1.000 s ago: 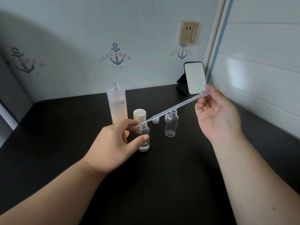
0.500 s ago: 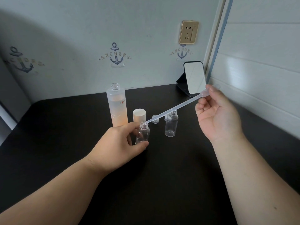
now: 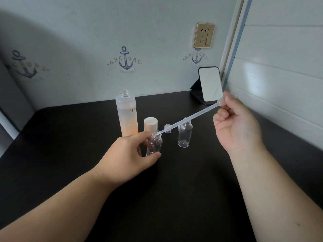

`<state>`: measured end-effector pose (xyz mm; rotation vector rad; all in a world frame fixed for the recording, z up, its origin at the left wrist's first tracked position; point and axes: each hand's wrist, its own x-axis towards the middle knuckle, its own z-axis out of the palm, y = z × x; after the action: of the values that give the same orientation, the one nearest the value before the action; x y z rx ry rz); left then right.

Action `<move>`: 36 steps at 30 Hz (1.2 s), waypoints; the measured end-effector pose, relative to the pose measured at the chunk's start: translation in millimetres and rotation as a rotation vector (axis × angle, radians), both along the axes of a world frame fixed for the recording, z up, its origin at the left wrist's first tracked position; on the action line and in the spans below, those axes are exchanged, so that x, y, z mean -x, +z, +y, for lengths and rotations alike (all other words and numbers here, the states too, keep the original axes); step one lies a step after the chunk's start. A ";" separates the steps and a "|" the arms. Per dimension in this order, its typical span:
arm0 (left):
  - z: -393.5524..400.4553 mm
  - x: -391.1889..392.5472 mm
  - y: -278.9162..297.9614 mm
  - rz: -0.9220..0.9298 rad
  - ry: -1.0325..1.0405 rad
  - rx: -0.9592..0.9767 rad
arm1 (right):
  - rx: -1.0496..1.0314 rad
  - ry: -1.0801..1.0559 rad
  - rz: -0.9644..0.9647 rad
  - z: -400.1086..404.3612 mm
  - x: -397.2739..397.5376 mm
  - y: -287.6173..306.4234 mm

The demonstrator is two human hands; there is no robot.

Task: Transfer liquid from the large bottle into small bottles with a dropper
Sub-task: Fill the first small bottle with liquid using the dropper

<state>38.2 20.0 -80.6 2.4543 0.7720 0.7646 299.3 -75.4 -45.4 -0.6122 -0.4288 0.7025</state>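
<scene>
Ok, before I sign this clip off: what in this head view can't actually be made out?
- Liquid level in the held small bottle: clear plastic, lower part behind the left hand.
- Whether the dropper holds any liquid: translucent, too thin to tell.
- Dropper bulb: mostly hidden by the right hand pinching it.
- Large bottle label: too small to read.
- Small caps behind the dropper: partly hidden, count unclear.

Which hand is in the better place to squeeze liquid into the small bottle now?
Right. The right hand pinches the dropper at its bulb, with the tip at the small bottle mouth. The left hand holds that bottle.
</scene>
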 end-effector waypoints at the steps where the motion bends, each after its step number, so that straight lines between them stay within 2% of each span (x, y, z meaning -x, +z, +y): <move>1: -0.2 -0.2 0.0 -0.002 -0.004 -0.004 | 0.003 -0.003 0.001 -0.4 0.1 0.4; 20: 4.9 -1.2 -5.5 0.002 0.006 0.080 | 0.021 0.003 0.087 -0.6 1.1 0.4; 22: 3.4 1.2 -3.8 -0.054 0.015 0.074 | 0.021 -0.002 0.094 -0.7 0.8 0.4; 25: 0.5 6.4 -0.2 -0.291 0.058 0.065 | 0.021 0.000 0.097 -1.1 2.0 0.8; 29: 3.9 9.5 2.0 -0.506 0.289 0.007 | 0.020 -0.007 0.104 -2.9 2.1 1.2; 32: 14.4 8.6 -0.2 -0.557 0.403 0.112 | 0.011 0.004 0.113 -2.1 2.0 0.3; 36: 26.3 2.4 -4.7 -0.466 0.341 0.284 | 0.006 0.011 0.098 -0.3 1.8 -1.4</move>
<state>35.8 46.3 -85.3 1.8145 1.0374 1.2033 297.5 -75.8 -46.8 -0.5792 -0.3396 0.7411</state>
